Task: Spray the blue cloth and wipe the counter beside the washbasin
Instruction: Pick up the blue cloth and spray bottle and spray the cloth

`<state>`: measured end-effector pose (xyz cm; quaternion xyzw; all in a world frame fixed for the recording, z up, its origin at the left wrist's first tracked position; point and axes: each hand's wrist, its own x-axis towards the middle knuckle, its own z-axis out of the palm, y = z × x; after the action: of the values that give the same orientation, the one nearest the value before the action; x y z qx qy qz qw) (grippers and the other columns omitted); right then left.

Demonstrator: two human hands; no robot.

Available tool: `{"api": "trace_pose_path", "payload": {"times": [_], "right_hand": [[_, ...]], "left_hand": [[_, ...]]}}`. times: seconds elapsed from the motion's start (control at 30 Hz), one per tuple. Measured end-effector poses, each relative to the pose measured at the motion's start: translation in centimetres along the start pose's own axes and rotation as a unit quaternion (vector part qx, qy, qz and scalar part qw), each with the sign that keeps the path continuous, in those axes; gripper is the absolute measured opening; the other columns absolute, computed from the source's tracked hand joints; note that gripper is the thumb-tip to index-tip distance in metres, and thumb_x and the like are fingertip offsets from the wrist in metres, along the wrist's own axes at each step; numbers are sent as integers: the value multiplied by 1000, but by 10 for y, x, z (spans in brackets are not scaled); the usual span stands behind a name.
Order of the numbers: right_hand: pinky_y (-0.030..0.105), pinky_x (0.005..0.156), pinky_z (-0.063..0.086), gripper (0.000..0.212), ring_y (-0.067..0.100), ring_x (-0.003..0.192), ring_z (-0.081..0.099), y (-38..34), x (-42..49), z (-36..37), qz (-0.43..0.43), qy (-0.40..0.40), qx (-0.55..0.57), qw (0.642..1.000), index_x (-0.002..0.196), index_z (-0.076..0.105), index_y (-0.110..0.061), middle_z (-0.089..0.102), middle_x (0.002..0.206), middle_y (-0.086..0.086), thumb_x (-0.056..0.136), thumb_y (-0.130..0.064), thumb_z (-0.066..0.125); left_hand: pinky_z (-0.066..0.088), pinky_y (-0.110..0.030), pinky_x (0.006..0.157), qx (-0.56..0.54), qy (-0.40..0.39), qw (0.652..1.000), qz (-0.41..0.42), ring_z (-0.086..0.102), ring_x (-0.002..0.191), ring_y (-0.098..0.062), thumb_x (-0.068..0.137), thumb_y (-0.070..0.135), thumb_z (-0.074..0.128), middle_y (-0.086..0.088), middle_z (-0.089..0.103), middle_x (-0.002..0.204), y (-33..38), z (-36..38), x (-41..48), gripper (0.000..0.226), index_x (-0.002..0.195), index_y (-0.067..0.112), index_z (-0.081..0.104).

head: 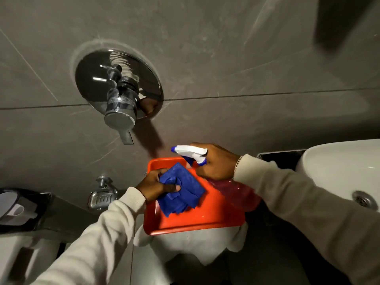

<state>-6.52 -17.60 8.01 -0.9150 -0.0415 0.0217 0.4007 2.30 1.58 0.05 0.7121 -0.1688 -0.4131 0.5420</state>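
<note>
Blue cloth (pixel 182 192): you have it bunched in your left hand (pixel 156 187), over the middle of the orange tray (pixel 195 222). Your fingers are closed round its left edge, thumb on top.
Cloth axis: its long side runs from far left to near right, with the loose folded layers hanging toward the near right corner.
Spray bottle (pixel 190 154): your right hand (pixel 216 163) is wrapped round the neck, with a finger by the blue trigger. The white head lies nearly level and its blue nozzle tip points left, just past the far edge of the cloth.
Bottle body: the reddish translucent part trails to the near right under your wrist, blurred, so you cannot read how full it is.
Gap: nozzle and cloth sit close together but apart.
Tray: it rests on a white rounded fixture (pixel 191 249) below; you cannot tell what that fixture is.
Washbasin (pixel 329 173): white, at the right edge, drain showing, well to the right of the tray.
Table: only a dark strip shows beside the basin, behind your right sleeve (pixel 298 200), which hides most of it.
Wall fittings: a chrome tap valve (pixel 119 93) juts out of the grey tiled wall (pixel 226 58) on the far left, above the tray; a metal soap dish (pixel 101 197) hangs lower on the left, beside your left sleeve (pixel 98 233).
Far left: a dark holder with something white in it, unclear.
</note>
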Motion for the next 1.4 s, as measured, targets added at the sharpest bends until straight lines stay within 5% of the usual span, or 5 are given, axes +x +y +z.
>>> {"api": "trace_pose_path", "payload": {"times": [0.13,0.3,0.47,0.67,1.4], "right_hand": [[11,97,39,71,18,120,58,10,-25,1,74,-100,-109,986,139,49,-18,60,137,8,71,3,59],[27,100,42,66,29,116,56,24,-36,10,147,-176,-211,950,142,42,-31,60,131,12,82,-41,68],[24,88,44,68,27,104,60,26,-45,15,192,-145,-203,949,137,47,-37,60,103,9,75,-42,73],[34,95,52,69,31,97,67,21,-54,20,172,-174,-190,951,136,45,-43,61,128,7,71,-39,67],[33,90,53,58,27,97,62,8,-64,25,206,-94,-197,954,124,61,-15,64,106,12,72,-34,75]], "left_hand": [[54,-30,71,-30,-2,1000,-7,64,71,-20,73,-13,66,-2,72,77,0,-2,-1,27,92,7,66],[57,-23,66,-51,-41,998,-16,68,66,-14,74,-16,61,0,74,76,-1,4,-4,31,96,5,65],[57,-21,59,-61,-55,997,-9,70,62,-11,74,-21,58,3,75,70,3,15,-11,32,94,4,64],[58,-24,65,-51,-46,998,6,65,71,-21,73,-21,58,-12,68,87,6,18,-24,39,111,-9,58],[58,-24,64,-42,-47,998,16,70,72,-18,74,-16,62,-10,70,88,9,15,-37,32,98,5,64]]}}
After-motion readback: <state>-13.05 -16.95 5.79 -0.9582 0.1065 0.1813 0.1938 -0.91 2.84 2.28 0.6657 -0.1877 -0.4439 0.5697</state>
